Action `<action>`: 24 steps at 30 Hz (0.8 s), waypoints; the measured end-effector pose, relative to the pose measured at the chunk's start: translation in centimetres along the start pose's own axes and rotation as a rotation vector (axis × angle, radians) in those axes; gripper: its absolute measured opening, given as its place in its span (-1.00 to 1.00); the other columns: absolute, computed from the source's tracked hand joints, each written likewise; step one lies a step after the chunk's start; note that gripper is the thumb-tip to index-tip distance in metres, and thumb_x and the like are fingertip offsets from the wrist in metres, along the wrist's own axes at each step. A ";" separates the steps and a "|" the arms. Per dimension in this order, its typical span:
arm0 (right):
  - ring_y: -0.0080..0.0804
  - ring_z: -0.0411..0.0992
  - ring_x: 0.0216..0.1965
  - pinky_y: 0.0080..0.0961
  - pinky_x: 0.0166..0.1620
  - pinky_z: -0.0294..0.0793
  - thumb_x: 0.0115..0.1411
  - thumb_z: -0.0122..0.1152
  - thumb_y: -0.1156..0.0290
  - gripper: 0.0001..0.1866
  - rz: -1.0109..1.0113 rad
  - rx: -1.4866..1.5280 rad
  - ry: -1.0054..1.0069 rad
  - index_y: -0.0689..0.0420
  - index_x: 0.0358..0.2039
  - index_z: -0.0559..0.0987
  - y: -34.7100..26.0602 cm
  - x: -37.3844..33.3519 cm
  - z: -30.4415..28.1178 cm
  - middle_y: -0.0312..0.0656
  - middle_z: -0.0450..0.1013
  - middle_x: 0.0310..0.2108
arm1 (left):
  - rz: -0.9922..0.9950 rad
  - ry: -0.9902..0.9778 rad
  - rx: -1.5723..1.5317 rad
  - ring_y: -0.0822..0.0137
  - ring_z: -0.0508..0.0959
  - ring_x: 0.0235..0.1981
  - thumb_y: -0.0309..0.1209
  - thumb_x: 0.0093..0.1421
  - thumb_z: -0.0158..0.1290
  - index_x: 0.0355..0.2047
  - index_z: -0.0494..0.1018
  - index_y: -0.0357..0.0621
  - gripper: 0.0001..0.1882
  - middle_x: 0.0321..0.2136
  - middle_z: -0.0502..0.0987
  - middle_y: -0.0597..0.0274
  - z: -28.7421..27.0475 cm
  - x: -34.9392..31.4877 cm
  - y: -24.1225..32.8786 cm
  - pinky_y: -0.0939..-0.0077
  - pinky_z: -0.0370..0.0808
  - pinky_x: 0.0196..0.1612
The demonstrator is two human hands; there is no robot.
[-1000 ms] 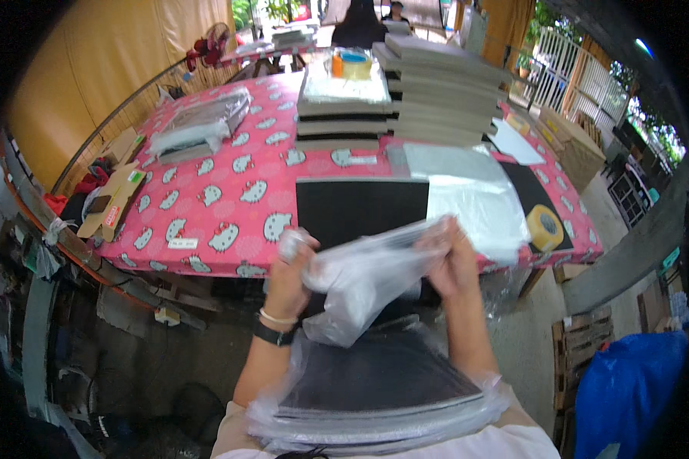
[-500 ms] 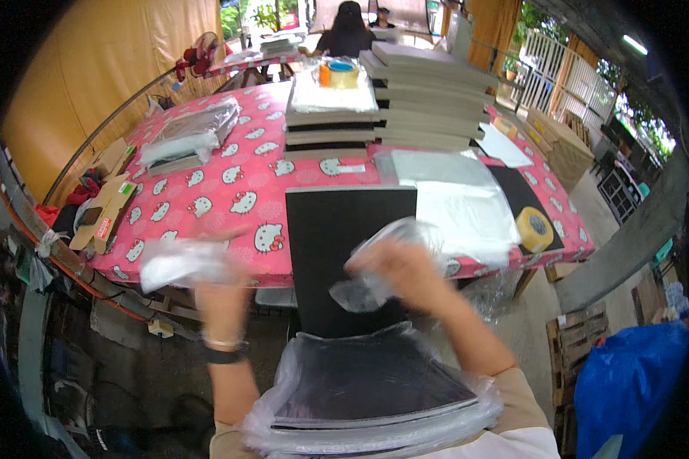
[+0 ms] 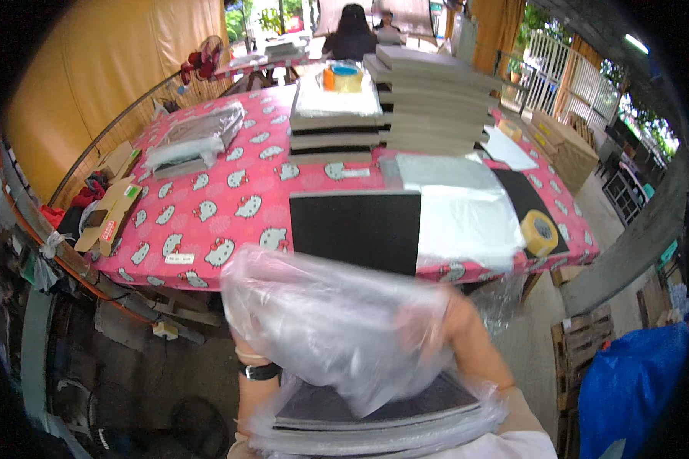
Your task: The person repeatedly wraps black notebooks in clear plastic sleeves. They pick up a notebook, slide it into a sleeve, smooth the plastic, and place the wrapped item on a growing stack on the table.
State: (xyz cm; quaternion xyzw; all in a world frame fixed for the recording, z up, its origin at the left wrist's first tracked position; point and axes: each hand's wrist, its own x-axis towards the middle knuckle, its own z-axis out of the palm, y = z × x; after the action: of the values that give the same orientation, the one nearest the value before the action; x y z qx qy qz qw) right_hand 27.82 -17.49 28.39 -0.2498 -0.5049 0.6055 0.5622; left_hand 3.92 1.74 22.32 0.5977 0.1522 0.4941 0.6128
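I see right hand (image 3: 439, 324) blurred through clear plastic (image 3: 325, 310), left hand (image 3: 243, 325) mostly veiled; can't tell openness or grip.

This looks like a packing workshop, partly open to the outside. One person's hands (image 3: 425, 325) are at a big, clear plastic bag (image 3: 314, 314). A big table (image 3: 233, 177) has a pink cat cloth (image 3: 177, 229) on it. It carries tall piles of flat gray boards (image 3: 436, 103), clear plastic sheets (image 3: 471, 218) and a fat roll of packing tape (image 3: 540, 233). Farther back, another person (image 3: 352, 40) is near a second table (image 3: 243, 66). A tan curtain (image 3: 115, 84) hangs on the left, near a red fan (image 3: 204, 61). To the right are a white gate (image 3: 546, 69), green leaves (image 3: 540, 23), a wooden pallet (image 3: 582, 344) and a blue tarp (image 3: 631, 382).
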 end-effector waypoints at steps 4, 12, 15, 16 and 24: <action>-0.22 0.40 -0.36 -0.27 -0.23 0.39 0.07 -0.21 0.17 -0.61 -0.592 0.472 0.636 0.22 -0.28 0.40 -2.1 0.5 -3.3 -0.08 0.41 -0.43 | -0.602 -0.227 -0.746 0.39 0.40 -0.37 -0.29 0.08 -0.09 -0.18 0.28 -0.21 -0.67 -0.33 0.39 0.25 0.7 -2.5 -0.6 0.50 0.36 -0.34; -0.47 0.39 -0.45 -0.52 -0.42 0.38 -0.17 0.28 0.24 -0.63 -0.100 -0.466 -0.125 0.27 -0.41 0.50 2.5 -0.7 -2.7 -0.15 0.43 -0.48 | -0.418 0.098 -0.768 0.46 0.40 -0.46 -0.36 0.04 -0.06 -0.11 0.26 -0.22 -0.62 -0.37 0.40 0.32 1.5 0.2 2.8 0.59 0.36 -0.41; -0.34 0.41 -0.42 -0.40 -0.34 0.43 -0.06 0.10 0.40 -0.70 -0.580 0.360 0.429 0.25 -0.30 0.34 -0.6 -0.6 -4.9 -0.08 0.37 -0.37 | -0.577 0.086 -0.543 0.49 0.39 -0.50 -0.39 0.03 -0.06 -0.09 0.25 -0.23 -0.59 -0.38 0.40 0.35 3.2 2.2 2.9 0.63 0.35 -0.44; -0.43 0.40 -0.46 -0.54 -0.35 0.42 -0.10 0.06 0.50 -0.73 -0.478 0.096 0.592 0.25 -0.33 0.34 -3.0 -0.1 -5.1 -0.11 0.38 -0.40 | -0.611 0.050 -0.477 0.50 0.39 -0.51 -0.40 0.03 -0.05 -0.08 0.25 -0.23 -0.59 -0.39 0.40 0.35 2.9 3.6 2.4 0.64 0.35 -0.45; -0.14 0.40 -0.49 -0.31 -0.38 0.34 -0.09 -0.05 0.45 -0.59 -0.057 -1.539 0.912 0.10 -0.13 0.39 -3.0 5.8 -13.7 0.05 0.40 -0.57 | -0.051 -0.170 0.710 0.30 0.41 -0.54 -0.48 -0.06 -0.01 -0.13 0.28 -0.19 -0.59 -0.56 0.38 0.20 0.5 16.0 -3.7 0.47 0.32 -0.50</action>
State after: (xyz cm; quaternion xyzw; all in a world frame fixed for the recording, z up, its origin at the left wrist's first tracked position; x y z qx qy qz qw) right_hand 39.61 -8.03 27.64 -0.7615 -0.5048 -0.0732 0.3999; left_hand 13.27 14.78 25.64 0.8080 0.2777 0.3437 0.3897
